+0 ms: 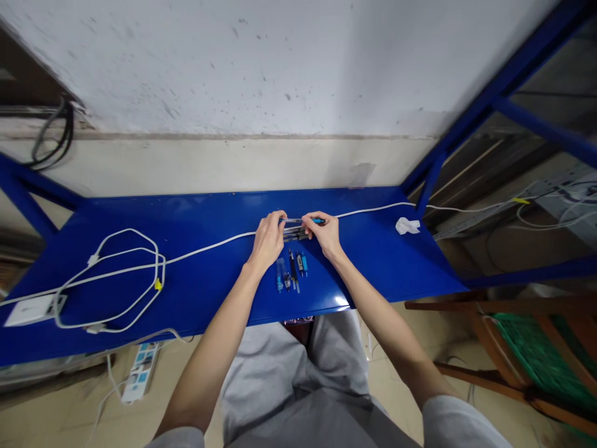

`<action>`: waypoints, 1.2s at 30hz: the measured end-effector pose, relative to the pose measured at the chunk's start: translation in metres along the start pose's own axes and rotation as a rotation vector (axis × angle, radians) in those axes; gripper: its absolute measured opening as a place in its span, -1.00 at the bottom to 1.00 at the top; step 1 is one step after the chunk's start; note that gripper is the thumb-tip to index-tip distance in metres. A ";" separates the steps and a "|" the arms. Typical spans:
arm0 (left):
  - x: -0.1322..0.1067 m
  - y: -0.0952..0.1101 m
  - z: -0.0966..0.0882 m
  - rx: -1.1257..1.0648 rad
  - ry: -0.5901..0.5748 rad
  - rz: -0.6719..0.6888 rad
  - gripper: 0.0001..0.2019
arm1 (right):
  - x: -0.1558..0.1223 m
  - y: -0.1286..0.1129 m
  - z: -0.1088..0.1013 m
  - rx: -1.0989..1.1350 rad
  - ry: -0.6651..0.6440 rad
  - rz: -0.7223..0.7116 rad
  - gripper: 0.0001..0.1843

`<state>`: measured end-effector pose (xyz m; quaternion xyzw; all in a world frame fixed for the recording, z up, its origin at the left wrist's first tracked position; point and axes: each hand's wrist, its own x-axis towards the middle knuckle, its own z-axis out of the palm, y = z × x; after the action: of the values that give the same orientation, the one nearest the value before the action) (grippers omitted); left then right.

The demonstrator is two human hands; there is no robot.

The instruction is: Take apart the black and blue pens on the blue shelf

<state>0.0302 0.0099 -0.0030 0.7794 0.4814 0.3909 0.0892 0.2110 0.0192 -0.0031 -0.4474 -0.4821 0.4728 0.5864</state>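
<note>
Together, left hand (268,239) and right hand (325,233) pinch a blue-tipped pen (301,220) stretched between them.

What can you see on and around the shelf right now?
shelf: one, blue, spanning the view
pen: one, blue-tipped, pinched between both hands
pen bundle: count unclear, dark, under hands
loose pens: about four, blue and black, near front edge
cable: one, white, across shelf, looped at left
tissue: one, white, shelf's right end
power strip: one, white, floor at left
left hand: one, bare, pen's left end
right hand: one, bare, pen's right end
</note>
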 end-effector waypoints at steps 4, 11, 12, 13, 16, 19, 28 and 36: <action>0.001 -0.001 -0.004 0.066 -0.033 0.048 -0.70 | 0.000 -0.004 0.000 -0.015 -0.017 0.020 -0.56; -0.002 -0.003 -0.006 0.031 0.005 0.076 -0.72 | -0.006 -0.009 -0.003 -0.274 -0.038 -0.102 -0.43; -0.003 -0.005 -0.005 0.021 0.039 0.062 -0.72 | -0.006 -0.009 -0.003 -0.270 -0.088 -0.111 -0.48; -0.003 -0.006 -0.005 0.014 0.074 0.045 -0.72 | -0.005 -0.008 -0.003 -0.245 -0.143 -0.111 -0.53; -0.004 -0.009 -0.004 0.022 0.121 0.018 -0.71 | -0.003 -0.005 -0.004 -0.151 -0.228 -0.077 -0.53; -0.004 -0.007 -0.003 0.019 0.097 0.039 -0.71 | -0.002 -0.001 -0.007 -0.189 -0.163 -0.062 -0.54; -0.003 -0.008 -0.001 0.018 0.037 0.015 -0.66 | 0.001 -0.006 -0.008 -0.146 -0.180 -0.083 -0.54; -0.004 -0.004 -0.005 0.075 -0.006 0.057 -0.68 | 0.005 0.001 -0.015 -0.203 -0.072 -0.035 -0.47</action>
<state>0.0229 0.0080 -0.0036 0.7968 0.4728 0.3728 0.0502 0.2263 0.0230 -0.0053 -0.4790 -0.5561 0.4270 0.5283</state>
